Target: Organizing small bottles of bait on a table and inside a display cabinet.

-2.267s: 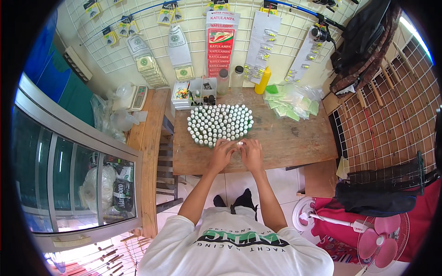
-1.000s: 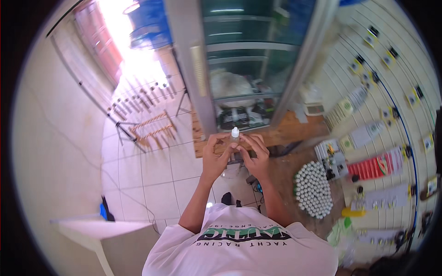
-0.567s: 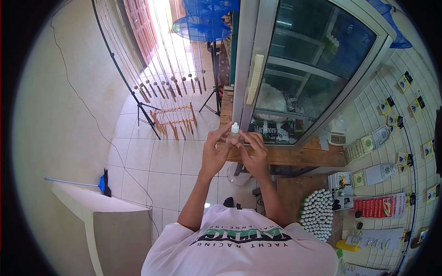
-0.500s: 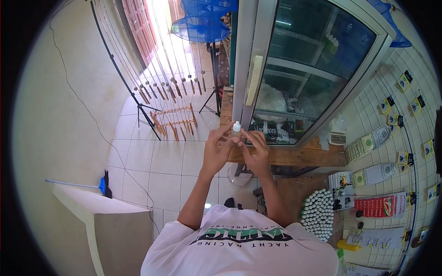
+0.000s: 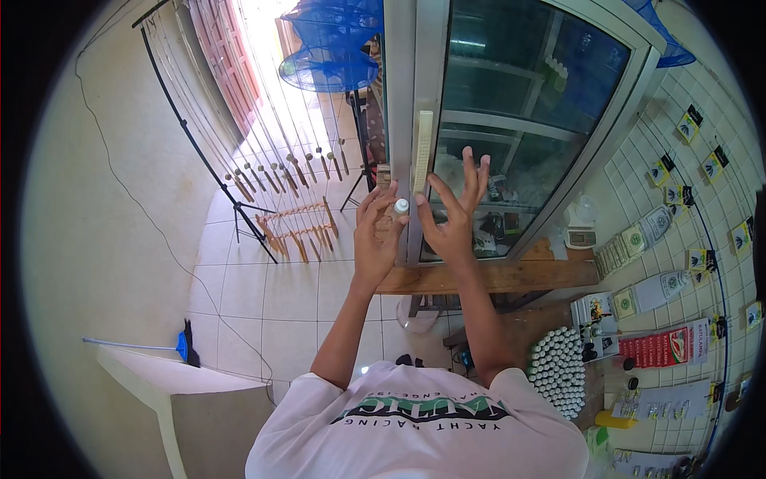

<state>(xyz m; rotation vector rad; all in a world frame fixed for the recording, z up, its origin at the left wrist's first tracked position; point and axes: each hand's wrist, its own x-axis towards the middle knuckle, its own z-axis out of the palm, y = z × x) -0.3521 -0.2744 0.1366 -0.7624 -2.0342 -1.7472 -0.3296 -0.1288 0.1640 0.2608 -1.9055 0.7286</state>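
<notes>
Left hand (image 5: 373,243) is closed on a white-capped bottle (image 5: 401,206) before the metal edge of the cabinet (image 5: 399,80). Right hand (image 5: 452,227), spread wide, is just beside the pale handle (image 5: 423,148); contact unclear. Tiled floor (image 5: 287,335) opens left of the bench (image 5: 511,276).

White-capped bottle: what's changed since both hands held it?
The right hand has let go of the bottle and moved rightward, opening beside the cabinet handle, contact unclear. The left hand alone holds the bottle. The bottle cluster stays on the table.
</notes>
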